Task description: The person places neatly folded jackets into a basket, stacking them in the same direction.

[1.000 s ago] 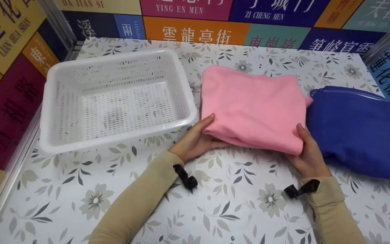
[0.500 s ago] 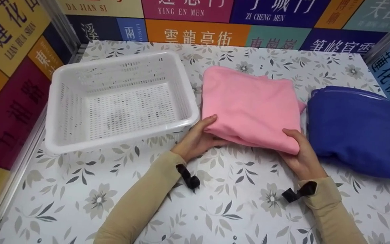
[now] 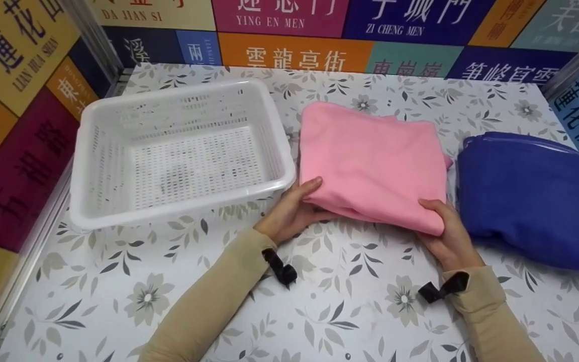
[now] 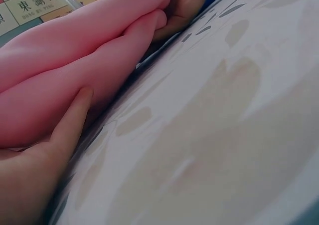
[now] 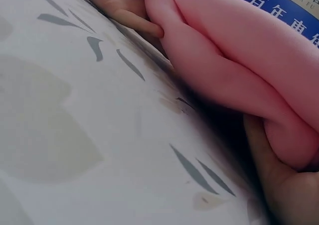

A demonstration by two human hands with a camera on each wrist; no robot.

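A folded pink cloth (image 3: pixel 370 156), thick and soft, lies near the middle of the table in the head view. My left hand (image 3: pixel 289 211) holds its near left corner, thumb on top and the other fingers partly hidden beneath. At the near right corner my right hand (image 3: pixel 448 234) grips the cloth the same way. The left wrist view shows the left thumb (image 4: pixel 75 115) against rounded layers of the pink cloth (image 4: pixel 99 55). From the right wrist, the right hand (image 5: pixel 294 195) is under a bulging fold, and the left hand (image 5: pixel 114 8) touches the far end.
A white perforated plastic basket (image 3: pixel 184 206) with nothing in it stands left of the pink cloth. To the right, a blue folded cloth bundle (image 3: pixel 531 201) sits close by. The table (image 3: pixel 340 286) has a leaf-patterned cover, and coloured lettered panels (image 3: pixel 294 53) border it.
My right hand has shifted a little to the left, drawing the cloth's right edge inward and away from the blue bundle. The left hand keeps its hold. The head view has moved slightly.
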